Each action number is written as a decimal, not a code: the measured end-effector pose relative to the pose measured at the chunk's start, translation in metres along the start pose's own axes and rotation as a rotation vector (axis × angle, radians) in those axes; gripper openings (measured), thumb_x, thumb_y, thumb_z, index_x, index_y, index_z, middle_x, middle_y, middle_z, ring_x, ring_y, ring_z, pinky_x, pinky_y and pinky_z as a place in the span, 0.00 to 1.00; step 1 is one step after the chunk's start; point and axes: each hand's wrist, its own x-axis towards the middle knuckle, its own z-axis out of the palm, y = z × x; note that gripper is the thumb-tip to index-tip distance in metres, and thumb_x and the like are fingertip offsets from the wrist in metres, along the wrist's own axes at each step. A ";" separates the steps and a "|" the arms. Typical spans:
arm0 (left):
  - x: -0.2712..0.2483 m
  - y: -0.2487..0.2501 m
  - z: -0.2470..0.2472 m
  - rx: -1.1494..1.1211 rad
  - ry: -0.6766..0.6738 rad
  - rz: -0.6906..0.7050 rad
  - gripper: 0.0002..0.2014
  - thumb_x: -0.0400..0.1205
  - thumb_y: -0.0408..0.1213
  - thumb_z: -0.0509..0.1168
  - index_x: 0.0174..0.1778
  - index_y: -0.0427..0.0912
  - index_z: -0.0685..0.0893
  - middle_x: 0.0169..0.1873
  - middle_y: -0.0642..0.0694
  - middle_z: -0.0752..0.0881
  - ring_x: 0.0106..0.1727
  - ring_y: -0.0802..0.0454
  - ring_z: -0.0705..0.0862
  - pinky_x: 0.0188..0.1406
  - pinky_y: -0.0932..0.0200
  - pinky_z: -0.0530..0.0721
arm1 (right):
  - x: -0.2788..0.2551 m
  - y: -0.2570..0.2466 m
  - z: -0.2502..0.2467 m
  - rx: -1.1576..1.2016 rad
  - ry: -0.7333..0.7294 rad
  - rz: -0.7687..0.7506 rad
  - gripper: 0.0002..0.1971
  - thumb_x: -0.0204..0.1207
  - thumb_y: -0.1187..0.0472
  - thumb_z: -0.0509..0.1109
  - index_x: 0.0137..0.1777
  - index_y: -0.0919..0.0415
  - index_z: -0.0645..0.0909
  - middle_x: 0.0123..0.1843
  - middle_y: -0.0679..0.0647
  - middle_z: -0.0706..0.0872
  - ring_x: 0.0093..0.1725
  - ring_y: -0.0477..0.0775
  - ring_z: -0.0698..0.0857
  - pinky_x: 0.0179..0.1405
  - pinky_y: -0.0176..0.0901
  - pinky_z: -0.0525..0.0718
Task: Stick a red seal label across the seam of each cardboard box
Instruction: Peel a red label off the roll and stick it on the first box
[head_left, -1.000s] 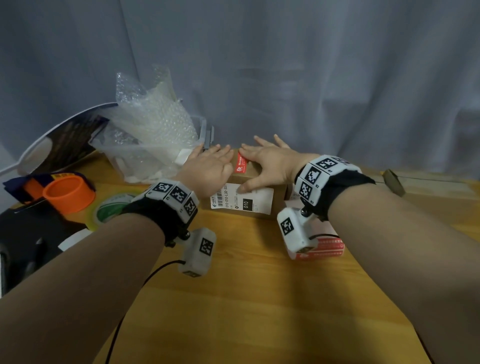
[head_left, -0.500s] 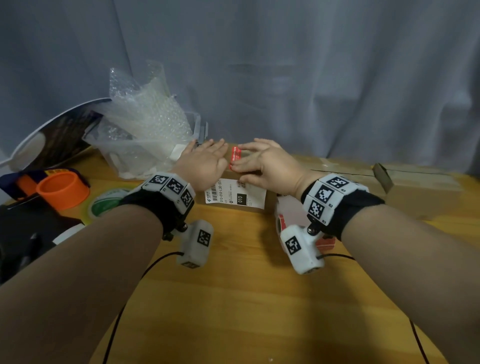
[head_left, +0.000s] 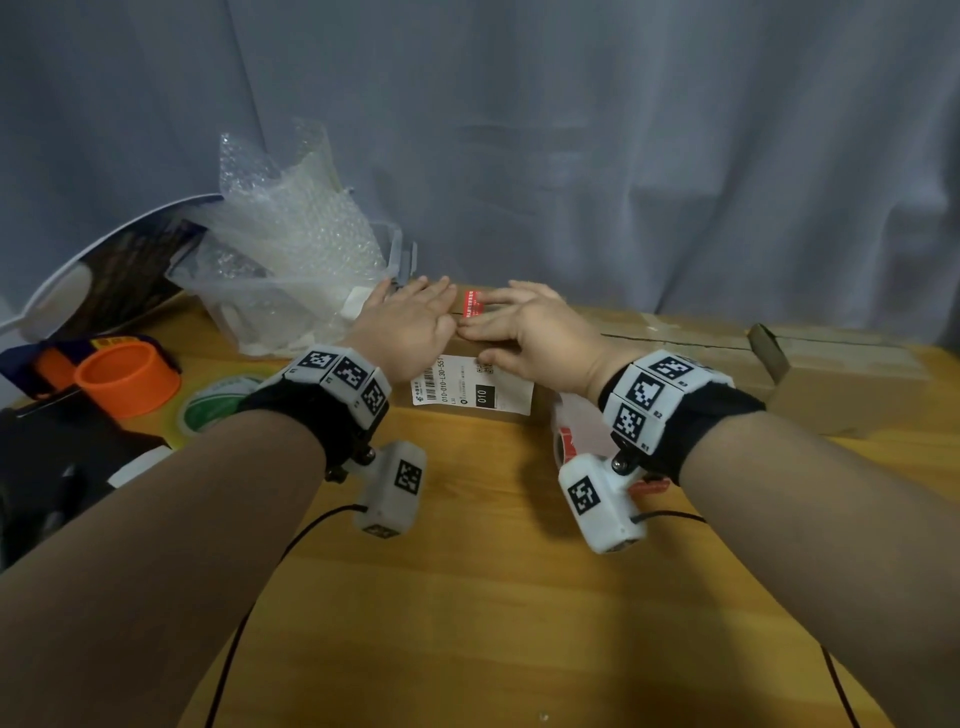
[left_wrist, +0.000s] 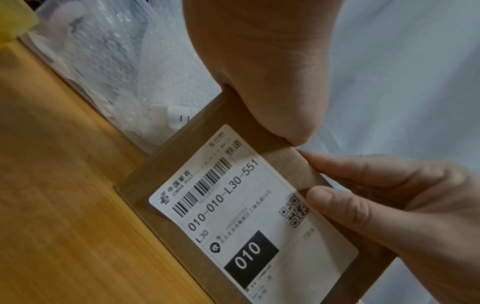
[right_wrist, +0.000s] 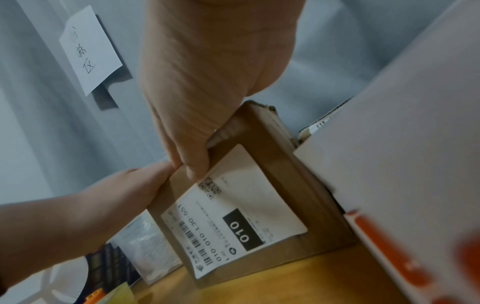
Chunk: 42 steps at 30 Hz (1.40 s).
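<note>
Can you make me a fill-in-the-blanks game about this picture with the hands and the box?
1. The seal label on top of the cardboard box is coloured ____.
2. The big white number in the black patch of the shipping label is ____.
3. The left hand lies flat on top of the ____.
4. The ring-shaped roll left of the box is coloured ____.

Missing words: red; 010; box; orange

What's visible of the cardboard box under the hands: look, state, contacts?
The cardboard box is small, brown, closed and flat on the wooden table. A white shipping label reading 010-010-L30-551 covers its near side. A red seal label lies on its top. The left hand and right hand press flat on the top.
</note>
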 end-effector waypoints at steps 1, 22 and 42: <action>0.000 0.000 0.000 -0.002 0.001 -0.002 0.26 0.86 0.43 0.38 0.83 0.46 0.51 0.84 0.51 0.52 0.85 0.53 0.50 0.83 0.47 0.40 | 0.001 0.000 -0.001 -0.026 -0.016 0.011 0.20 0.77 0.51 0.68 0.69 0.48 0.77 0.72 0.44 0.80 0.80 0.48 0.65 0.81 0.49 0.48; 0.003 0.002 0.003 -0.013 0.023 -0.044 0.26 0.86 0.44 0.39 0.83 0.48 0.54 0.84 0.52 0.55 0.84 0.52 0.52 0.82 0.42 0.42 | 0.034 -0.003 -0.011 -0.178 -0.325 0.144 0.34 0.71 0.39 0.68 0.74 0.55 0.71 0.79 0.48 0.70 0.84 0.53 0.51 0.80 0.64 0.35; -0.016 0.004 0.002 -0.050 0.210 0.213 0.24 0.87 0.48 0.42 0.73 0.51 0.76 0.71 0.54 0.80 0.79 0.58 0.67 0.80 0.48 0.42 | -0.028 -0.002 -0.011 0.077 0.006 0.368 0.30 0.73 0.45 0.71 0.73 0.56 0.74 0.77 0.55 0.74 0.75 0.57 0.73 0.74 0.50 0.70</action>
